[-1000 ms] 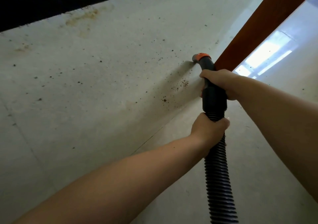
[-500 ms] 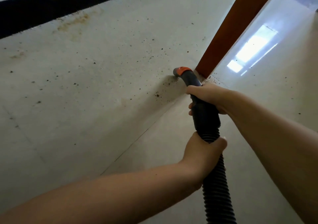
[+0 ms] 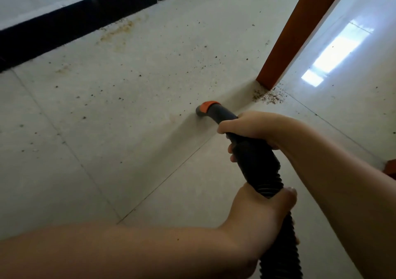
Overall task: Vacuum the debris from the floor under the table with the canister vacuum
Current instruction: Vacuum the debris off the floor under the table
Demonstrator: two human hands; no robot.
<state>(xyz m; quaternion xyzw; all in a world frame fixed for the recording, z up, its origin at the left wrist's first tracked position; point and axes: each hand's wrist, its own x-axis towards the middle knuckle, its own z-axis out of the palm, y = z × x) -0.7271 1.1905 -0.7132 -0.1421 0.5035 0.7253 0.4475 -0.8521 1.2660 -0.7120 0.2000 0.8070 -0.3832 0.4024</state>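
A black ribbed vacuum hose (image 3: 259,165) ends in a bent nozzle with an orange collar (image 3: 207,107), its mouth down on the pale tiled floor (image 3: 128,118). My right hand (image 3: 255,126) grips the hose's smooth black grip just behind the nozzle. My left hand (image 3: 263,212) grips the hose lower down, where the ribs begin. A heap of brown crumbs (image 3: 267,96) lies at the foot of the red-brown table leg (image 3: 295,36), to the right of the nozzle and apart from it. Dark specks are scattered over the tiles to the left and behind. The canister is out of view.
A black skirting band (image 3: 64,19) runs along the wall at the back left, with yellowish stains (image 3: 117,30) on the floor in front of it. Bright window light reflects on the tiles at right. A red-brown corner (image 3: 391,168) shows at the right edge.
The nozzle has swept left, away from the table leg, over the patch of crumbs it was on; that patch now looks clean. Both hands keep their grip. The view has shifted, revealing the leg's foot.
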